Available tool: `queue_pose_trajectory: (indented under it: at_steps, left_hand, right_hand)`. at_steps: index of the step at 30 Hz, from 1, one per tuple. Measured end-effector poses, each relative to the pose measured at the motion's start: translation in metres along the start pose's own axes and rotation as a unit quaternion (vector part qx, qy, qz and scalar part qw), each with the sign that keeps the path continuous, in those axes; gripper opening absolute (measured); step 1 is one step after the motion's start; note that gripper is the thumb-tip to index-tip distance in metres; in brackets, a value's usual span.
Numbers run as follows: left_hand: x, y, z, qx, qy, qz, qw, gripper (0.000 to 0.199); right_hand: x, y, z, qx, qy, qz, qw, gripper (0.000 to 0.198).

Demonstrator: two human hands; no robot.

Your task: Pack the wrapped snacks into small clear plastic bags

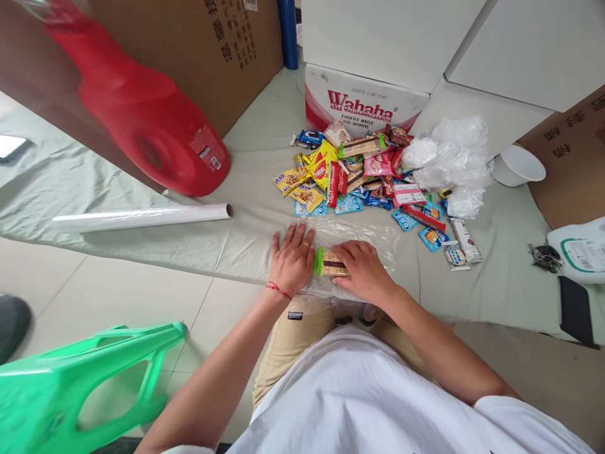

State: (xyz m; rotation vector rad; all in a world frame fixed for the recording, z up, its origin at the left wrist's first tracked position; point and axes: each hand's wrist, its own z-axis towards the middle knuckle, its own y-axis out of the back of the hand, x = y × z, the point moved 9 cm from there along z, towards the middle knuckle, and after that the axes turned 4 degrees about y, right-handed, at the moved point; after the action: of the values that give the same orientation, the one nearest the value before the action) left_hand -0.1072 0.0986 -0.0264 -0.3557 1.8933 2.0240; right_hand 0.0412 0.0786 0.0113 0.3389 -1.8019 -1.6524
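A sheet of clear plastic wrap (378, 236) lies near the front edge of the cloth-covered surface. On it is a wafer snack bar (334, 262) in a clear wrapper with green ends. My left hand (293, 257) rests flat on the wrap, fingers stretched out, its edge by the bar's green end. My right hand (363, 268) grips the bar's other end, thumb on the near side and fingers over the far side, hiding that end. Just beyond, several packaged snacks (362, 167) form a colourful pile.
A cling film roll (144, 217) lies left, below a red detergent bottle (155, 126). Crumpled clear plastic bundles (451, 157) and a white bowl (520, 166) sit right. A Wahaba carton (363, 104) stands behind. Keys (545, 257) and a black phone (575, 310) lie far right. A green stool (94, 378) stands lower left.
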Motion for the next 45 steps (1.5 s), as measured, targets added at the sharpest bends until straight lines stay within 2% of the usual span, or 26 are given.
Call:
queue_pose_trajectory:
  at_steps: [3, 6, 7, 9, 12, 16, 19, 21, 24, 27, 29, 30, 31, 33, 36, 38, 41, 43, 45]
  left_hand:
    - [0.008, 0.013, -0.005, -0.060, 0.013, -0.037, 0.997, 0.049]
    - [0.014, 0.030, -0.021, -0.132, -0.028, -0.084, 0.987, 0.043]
    - [0.013, 0.032, -0.027, -0.133, -0.064, -0.093, 0.985, 0.042]
    - [0.009, 0.031, -0.041, -0.095, -0.159, -0.103, 0.977, 0.042]
    - [0.009, 0.027, -0.059, -0.022, -0.275, -0.101, 0.956, 0.051]
    - [0.025, 0.027, -0.063, 0.047, -0.289, -0.084, 0.952, 0.071]
    - [0.028, 0.027, -0.067, 0.108, -0.304, -0.065, 0.944, 0.078]
    - [0.028, 0.027, -0.071, 0.136, -0.321, -0.039, 0.936, 0.072]
    - [0.030, 0.022, -0.073, 0.148, -0.342, -0.002, 0.928, 0.051]
    - [0.035, 0.017, -0.071, 0.126, -0.352, 0.004, 0.927, 0.032]
    - [0.040, 0.013, -0.070, 0.109, -0.345, 0.000, 0.932, 0.026]
    - [0.042, 0.012, -0.069, 0.103, -0.341, -0.002, 0.935, 0.024]
    - [0.044, 0.010, -0.070, 0.099, -0.338, -0.003, 0.936, 0.023]
    - [0.045, 0.008, -0.071, 0.095, -0.336, -0.002, 0.937, 0.021]
    - [0.045, 0.006, -0.071, 0.082, -0.330, 0.005, 0.940, 0.020]
    - [0.044, 0.006, -0.070, 0.069, -0.324, 0.010, 0.943, 0.020]
    - [0.041, 0.008, -0.072, 0.055, -0.320, 0.001, 0.946, 0.021]
    - [0.038, 0.014, -0.073, 0.037, -0.311, -0.018, 0.950, 0.022]
    - [0.036, 0.022, -0.074, 0.016, -0.294, -0.040, 0.955, 0.019]
  right_hand:
    - [0.001, 0.020, -0.031, -0.085, 0.031, 0.033, 0.995, 0.060]
    - [0.009, 0.024, -0.082, -0.125, 0.105, 0.045, 0.986, 0.035]
    - [0.013, 0.019, -0.098, -0.121, 0.135, 0.035, 0.983, 0.034]
    - [0.017, 0.003, -0.127, -0.101, 0.185, -0.003, 0.977, 0.040]
    - [0.011, -0.025, -0.146, -0.066, 0.213, -0.052, 0.974, 0.048]
    - [0.000, -0.047, -0.145, -0.045, 0.221, -0.044, 0.973, 0.049]
    - [-0.001, -0.042, -0.142, -0.083, 0.220, -0.024, 0.972, 0.038]
    - [0.000, -0.033, -0.139, -0.110, 0.209, 0.004, 0.972, 0.030]
    - [-0.009, -0.014, -0.130, -0.137, 0.140, 0.094, 0.976, 0.022]
    - [-0.029, 0.000, -0.121, -0.140, 0.029, 0.216, 0.966, 0.017]
    - [-0.042, 0.007, -0.123, -0.149, -0.034, 0.240, 0.959, 0.016]
    - [-0.046, 0.009, -0.127, -0.158, -0.049, 0.220, 0.961, 0.017]
    - [-0.047, 0.010, -0.132, -0.162, -0.046, 0.183, 0.969, 0.020]
    - [-0.039, 0.001, -0.141, -0.135, 0.007, 0.087, 0.987, 0.035]
    - [-0.030, -0.037, -0.153, -0.038, 0.092, -0.004, 0.995, 0.059]
    - [-0.033, -0.056, -0.157, -0.004, 0.103, -0.025, 0.994, 0.061]
    - [-0.036, -0.062, -0.155, -0.018, 0.105, -0.036, 0.994, 0.059]
    - [-0.030, -0.053, -0.151, -0.049, 0.115, -0.027, 0.992, 0.056]
    - [-0.024, -0.035, -0.147, -0.089, 0.112, 0.002, 0.990, 0.045]
